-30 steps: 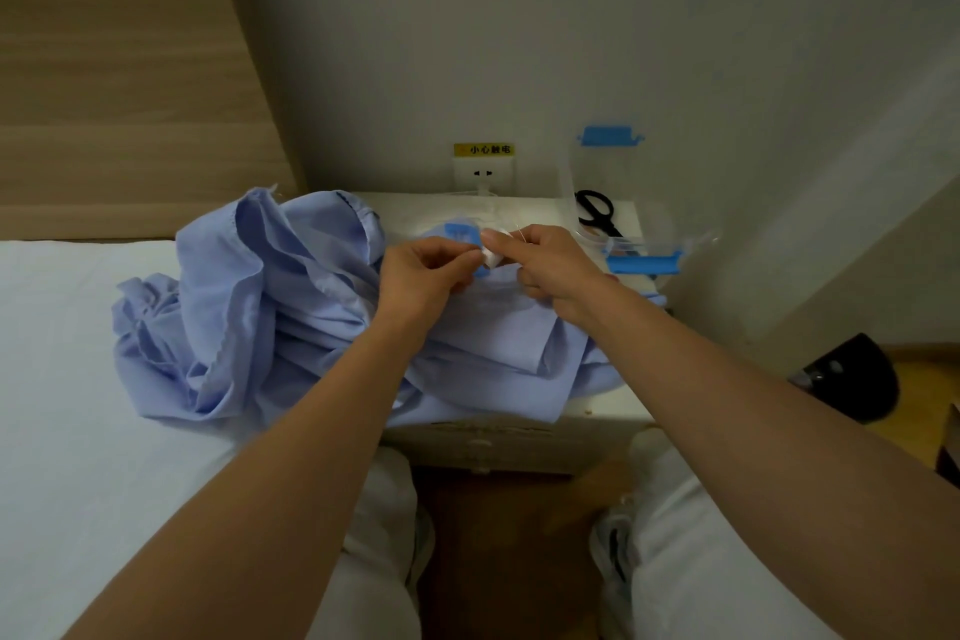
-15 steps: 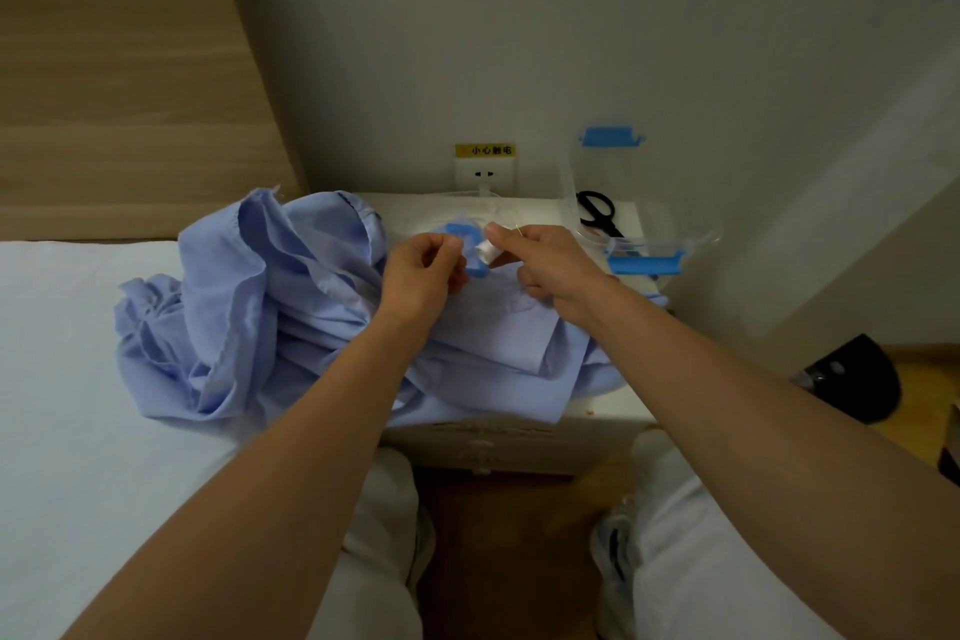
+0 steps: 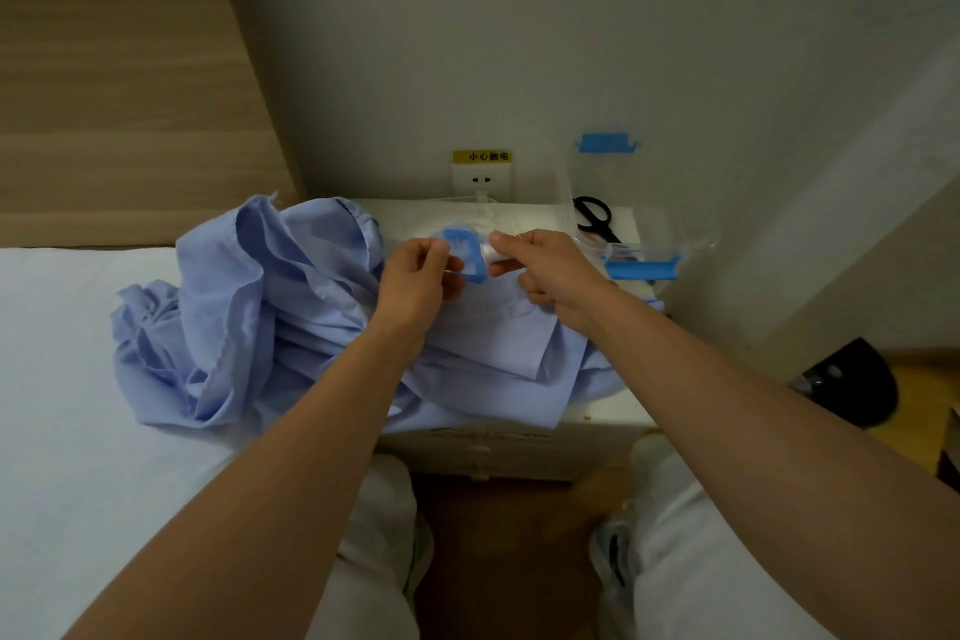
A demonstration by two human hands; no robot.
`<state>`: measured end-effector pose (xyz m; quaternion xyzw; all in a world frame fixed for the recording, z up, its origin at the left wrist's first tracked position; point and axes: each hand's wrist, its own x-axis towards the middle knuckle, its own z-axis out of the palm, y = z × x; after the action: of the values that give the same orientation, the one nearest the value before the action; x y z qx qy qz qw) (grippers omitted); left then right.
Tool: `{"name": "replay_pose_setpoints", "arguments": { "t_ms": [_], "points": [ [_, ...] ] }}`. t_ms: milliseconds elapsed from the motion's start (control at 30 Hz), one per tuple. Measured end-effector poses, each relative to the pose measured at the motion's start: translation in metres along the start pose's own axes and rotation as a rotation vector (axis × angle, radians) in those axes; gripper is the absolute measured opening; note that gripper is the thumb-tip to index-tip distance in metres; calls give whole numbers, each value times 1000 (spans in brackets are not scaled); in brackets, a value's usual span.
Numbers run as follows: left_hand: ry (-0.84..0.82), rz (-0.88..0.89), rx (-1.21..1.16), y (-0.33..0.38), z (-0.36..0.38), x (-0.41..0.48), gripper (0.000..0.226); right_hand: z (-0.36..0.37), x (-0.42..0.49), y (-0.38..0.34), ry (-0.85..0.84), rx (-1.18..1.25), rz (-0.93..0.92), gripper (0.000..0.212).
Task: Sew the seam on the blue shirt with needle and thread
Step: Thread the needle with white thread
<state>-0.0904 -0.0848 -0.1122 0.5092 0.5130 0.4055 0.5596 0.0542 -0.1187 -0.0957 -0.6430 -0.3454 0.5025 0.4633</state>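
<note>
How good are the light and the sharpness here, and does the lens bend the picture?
Head view: dim, even light, brightest on the white bedside cabinet top; wide-angle distortion stretches the left forearm and right forearm toward the lower edge; the light-blue fabric shirt is sharp, while the brown floor at the bottom is soft.

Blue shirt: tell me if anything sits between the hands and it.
Nothing visible does. The left hand and right hand are directly over the blue shirt; the right pinches a white spool.

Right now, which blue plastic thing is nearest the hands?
The blue frame between left hand and right hand; the two blue clips sit on the clear box.
</note>
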Motion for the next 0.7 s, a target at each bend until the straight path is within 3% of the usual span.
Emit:
{"name": "replay_pose_setpoints", "arguments": {
  "t_ms": [267, 567, 700],
  "points": [
    [21, -5, -163, 8, -3, 0, 20, 2, 5, 6, 84, -135, -28, 18],
    [-54, 53, -344, 11, 0, -2, 24, 3, 12, 16, 75, -326, -252, 12],
    [4, 48, -336, 10, -1, -1, 22, 3, 13, 15, 66, -249, -208, 13]
  ]
}}
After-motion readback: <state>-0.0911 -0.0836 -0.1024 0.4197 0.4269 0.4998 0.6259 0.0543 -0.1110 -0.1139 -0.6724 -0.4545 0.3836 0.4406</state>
